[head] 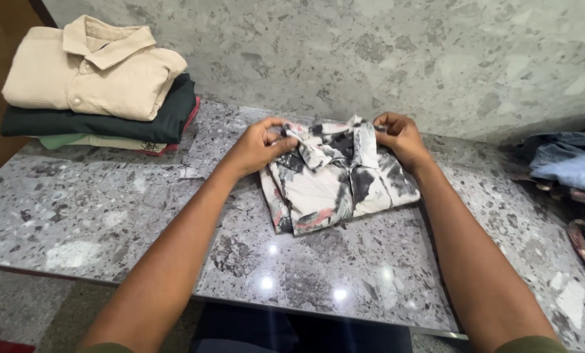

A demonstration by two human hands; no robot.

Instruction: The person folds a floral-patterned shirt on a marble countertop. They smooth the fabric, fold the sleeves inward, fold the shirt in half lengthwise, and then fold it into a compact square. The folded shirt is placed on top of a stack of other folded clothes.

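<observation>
A folded shirt [335,183] with a white, black and pink print lies on the grey speckled stone counter [129,202]. My left hand [256,147] pinches the collar at the shirt's upper left corner. At the upper right corner my right hand [400,138] grips the collar and shoulder fold. Both forearms reach in from the bottom of the view, one on each side of the shirt.
A stack of folded clothes [103,98], a beige shirt on top of dark green and other pieces, sits at the back left. Unfolded blue and patterned garments [570,167] lie at the right edge. A speckled stone wall [403,59] rises behind the counter.
</observation>
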